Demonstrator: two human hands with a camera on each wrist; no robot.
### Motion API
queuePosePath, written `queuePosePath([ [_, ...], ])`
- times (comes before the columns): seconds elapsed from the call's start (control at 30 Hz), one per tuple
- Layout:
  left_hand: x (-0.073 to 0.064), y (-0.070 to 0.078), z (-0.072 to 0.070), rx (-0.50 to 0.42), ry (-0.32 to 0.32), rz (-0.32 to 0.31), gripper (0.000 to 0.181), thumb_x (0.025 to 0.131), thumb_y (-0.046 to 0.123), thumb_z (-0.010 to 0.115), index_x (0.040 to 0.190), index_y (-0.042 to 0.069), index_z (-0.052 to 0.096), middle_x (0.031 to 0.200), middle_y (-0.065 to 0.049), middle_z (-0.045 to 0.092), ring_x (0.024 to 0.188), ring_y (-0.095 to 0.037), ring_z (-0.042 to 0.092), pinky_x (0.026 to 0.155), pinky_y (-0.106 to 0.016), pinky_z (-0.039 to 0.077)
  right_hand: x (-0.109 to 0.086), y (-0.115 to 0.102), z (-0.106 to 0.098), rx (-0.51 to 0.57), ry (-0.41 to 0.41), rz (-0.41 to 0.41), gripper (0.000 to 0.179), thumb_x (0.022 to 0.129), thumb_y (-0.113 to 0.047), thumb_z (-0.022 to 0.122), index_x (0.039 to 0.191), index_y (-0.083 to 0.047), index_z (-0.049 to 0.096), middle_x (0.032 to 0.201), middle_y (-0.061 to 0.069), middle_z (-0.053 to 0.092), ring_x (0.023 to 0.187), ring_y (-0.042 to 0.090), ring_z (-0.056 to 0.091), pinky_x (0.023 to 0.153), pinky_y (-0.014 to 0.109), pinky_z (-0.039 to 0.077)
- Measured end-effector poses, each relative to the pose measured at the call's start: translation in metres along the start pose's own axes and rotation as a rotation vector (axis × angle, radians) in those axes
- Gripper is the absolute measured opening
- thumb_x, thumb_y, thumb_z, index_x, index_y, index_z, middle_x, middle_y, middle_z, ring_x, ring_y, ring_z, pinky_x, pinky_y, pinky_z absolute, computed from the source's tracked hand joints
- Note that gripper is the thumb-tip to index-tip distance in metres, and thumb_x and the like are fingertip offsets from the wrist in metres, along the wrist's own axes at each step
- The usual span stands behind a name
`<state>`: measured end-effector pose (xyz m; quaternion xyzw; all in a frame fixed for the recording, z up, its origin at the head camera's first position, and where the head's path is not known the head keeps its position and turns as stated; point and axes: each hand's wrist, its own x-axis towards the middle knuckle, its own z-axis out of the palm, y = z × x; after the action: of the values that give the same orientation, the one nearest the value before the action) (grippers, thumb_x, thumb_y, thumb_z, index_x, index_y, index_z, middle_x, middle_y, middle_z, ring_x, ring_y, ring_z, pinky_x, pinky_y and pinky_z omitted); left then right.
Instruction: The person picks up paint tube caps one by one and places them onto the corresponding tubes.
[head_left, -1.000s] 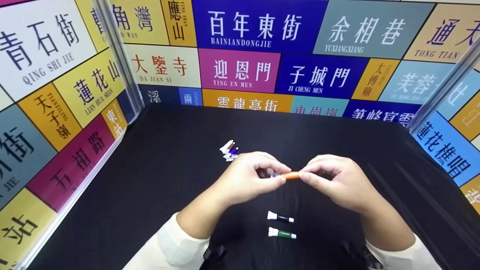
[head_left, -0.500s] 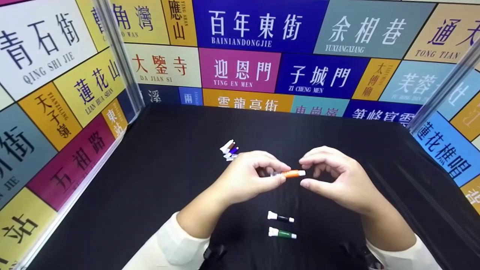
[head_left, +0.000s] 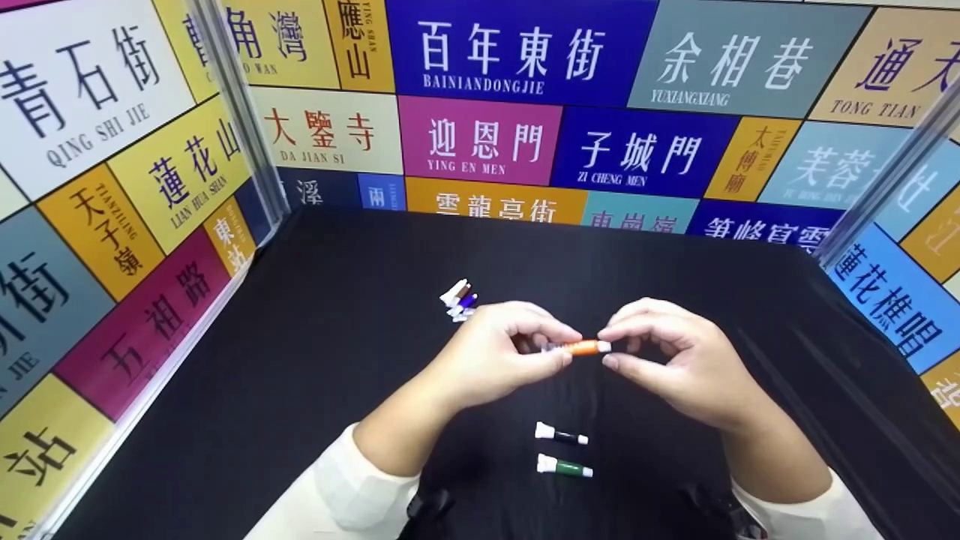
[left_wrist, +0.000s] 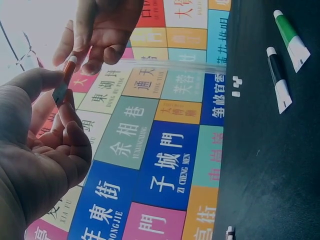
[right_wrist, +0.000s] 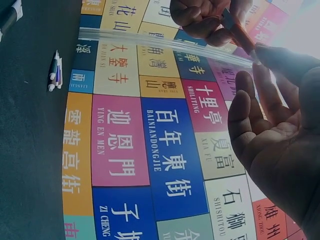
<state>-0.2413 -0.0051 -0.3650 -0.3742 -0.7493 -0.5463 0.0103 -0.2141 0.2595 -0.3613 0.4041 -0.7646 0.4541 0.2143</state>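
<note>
An orange paint tube (head_left: pixel 584 347) with a white cap (head_left: pixel 604 346) is held level above the black table, pinched between the thumb and fingers of my left hand (head_left: pixel 499 349). Its crimped end is partly hidden by those fingers. My right hand (head_left: pixel 686 367) is at the cap end, thumb and index finger spread slightly on either side of it, the cap showing between the tips. In the right wrist view the tube (right_wrist: pixel 242 37) slants down toward the right fingertips. Nearer my body lie a black paint tube (head_left: pixel 562 434) and a green paint tube (head_left: pixel 566 466), side by side.
Beyond my left hand, a small cluster of paint tubes (head_left: pixel 459 294), brown and purple among them, lies on the black cloth (head_left: pixel 360 270). Panels (head_left: pixel 480 142) printed with place names wall in the table's back and sides.
A second ago my right fingers pinched the cap; they then parted from it and have since come closer around it. The left hand keeps its hold on the orange tube.
</note>
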Motion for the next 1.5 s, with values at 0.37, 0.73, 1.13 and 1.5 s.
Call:
queuePosePath([
  [0.37, -0.001, -0.001, 0.001, -0.029, -0.008, -0.004, 0.021, 0.092, 0.016, 0.084, 0.113, 0.016, 0.085, 0.093, -0.004, 0.076, 0.077, -0.008, 0.063, 0.07, -0.021, 0.055, -0.001, -0.002, 0.0, -0.168, 0.017, 0.069, 0.028, 0.081, 0.005, 0.088, 0.1, -0.016, 0.083, 0.093, 0.0, 0.077, 0.079, 0.007, 0.064, 0.066, 0.016, 0.05],
  [0.73, 0.001, -0.001, 0.004, 0.052, 0.0, -0.003, 0.024, 0.091, 0.016, 0.087, 0.114, 0.015, 0.085, 0.094, -0.002, 0.077, 0.078, -0.004, 0.063, 0.071, -0.021, 0.057, 0.0, -0.005, 0.0, -0.291, -0.015, 0.158, 0.022, 0.09, -0.007, 0.085, 0.099, -0.027, 0.082, 0.093, -0.011, 0.077, 0.076, 0.005, 0.061, 0.066, 0.017, 0.046],
  [1.13, 0.004, -0.012, 0.011, 0.302, 0.056, 0.026, 0.016, 0.091, 0.024, 0.086, 0.106, 0.017, 0.085, 0.092, 0.002, 0.078, 0.085, -0.009, 0.066, 0.079, -0.023, 0.057, 0.001, 0.006, -0.003, -0.255, -0.011, 0.191, 0.022, 0.087, -0.008, 0.088, 0.099, -0.025, 0.083, 0.09, -0.01, 0.075, 0.072, 0.005, 0.061, 0.062, 0.017, 0.047],
  [1.5, 0.009, -0.04, 0.029, 0.439, -0.156, -0.06, 0.01, 0.093, 0.025, 0.083, 0.101, 0.02, 0.087, 0.09, 0.005, 0.079, 0.087, -0.013, 0.068, 0.076, -0.017, 0.05, -0.004, 0.048, -0.025, -0.288, 0.042, 0.523, 0.011, 0.095, -0.022, 0.082, 0.106, -0.019, 0.083, 0.097, -0.003, 0.078, 0.077, 0.004, 0.067, 0.068, 0.015, 0.054],
])
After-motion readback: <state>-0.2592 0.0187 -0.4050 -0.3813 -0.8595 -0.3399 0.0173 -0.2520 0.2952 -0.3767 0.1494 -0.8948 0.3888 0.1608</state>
